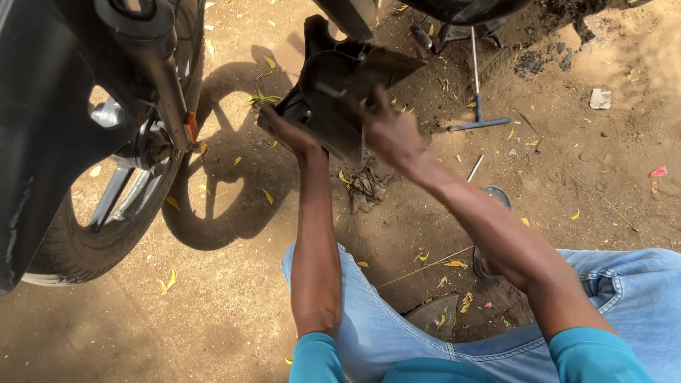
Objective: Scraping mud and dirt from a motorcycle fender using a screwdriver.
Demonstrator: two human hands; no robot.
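At the left of the frame stands a motorcycle wheel (106, 206) on bare dirt. Up at centre I hold a black plastic panel (340, 92), my left hand (287, 131) gripping its lower edge, my right hand (390, 131) closed on its side. Right of it lies a metal wrench (477, 92).
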